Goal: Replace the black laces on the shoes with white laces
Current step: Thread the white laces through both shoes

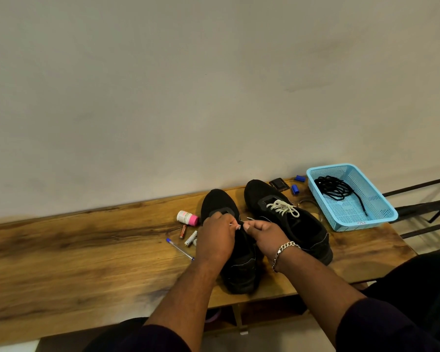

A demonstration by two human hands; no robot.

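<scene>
Right shoe (287, 219) near table's back edge: white lace (283, 208) in. Black laces (337, 188) dumped in blue basket (381, 217), back right corner. Left shoe (229, 247) at front edge: both hands, left (217, 238) and right (263, 233), pinch white lace ends; threading apparently unfinished.

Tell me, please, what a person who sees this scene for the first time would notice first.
Two black shoes stand on the wooden bench; the right shoe already carries a white lace. Both hands, left hand and right hand, pinch something small and pale over the left shoe. At the far right, a blue basket holds black laces.
</scene>
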